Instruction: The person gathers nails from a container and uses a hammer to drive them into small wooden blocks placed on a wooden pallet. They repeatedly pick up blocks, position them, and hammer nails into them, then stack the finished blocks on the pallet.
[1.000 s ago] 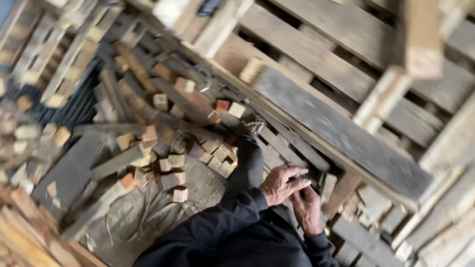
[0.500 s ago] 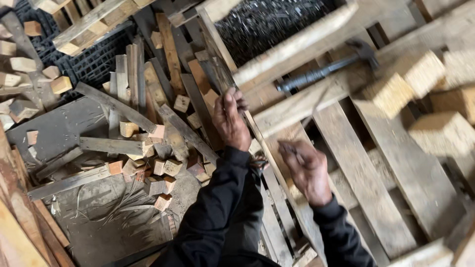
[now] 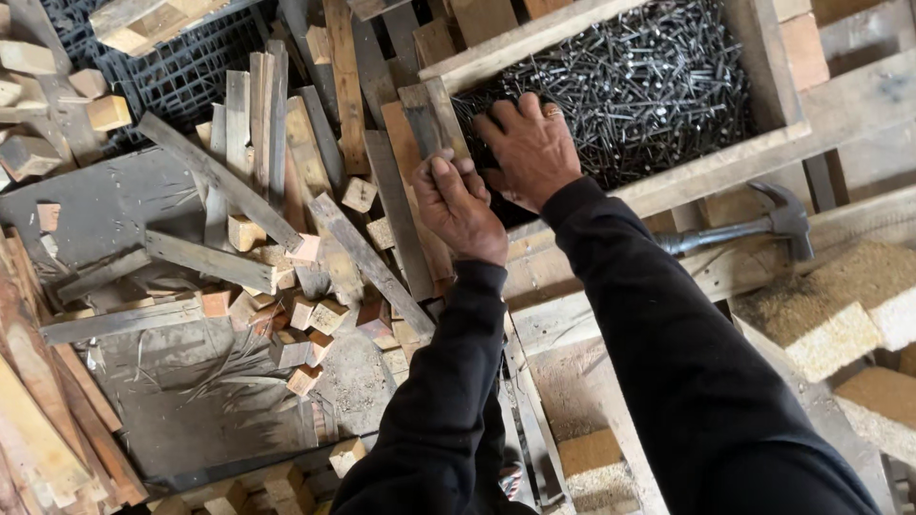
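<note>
My right hand [image 3: 530, 148] lies palm down in the near left corner of a wooden box [image 3: 697, 174] full of dark nails [image 3: 649, 86]. Its fingers curl into the pile, and what they grip is hidden. My left hand [image 3: 460, 205] is just beside it at the box's corner, touching it, with the fingers closed around the lower end of a short grey wooden slat [image 3: 423, 116] that leans on the box's rim. Both arms are in black sleeves. A steel claw hammer [image 3: 763, 224] lies on the planks right of the box.
Loose slats and small wood blocks [image 3: 305, 286] are heaped to the left over a grey metal sheet [image 3: 95, 205]. A black plastic crate [image 3: 172, 57] stands at the upper left. Pressed-chip blocks [image 3: 821, 315] sit at the right on pallet planks [image 3: 572, 315].
The view has swung towards the nail box. My right hand moved from the planks up into the nails. My left hand came off the scrap pile and closed on the slat beside it.
</note>
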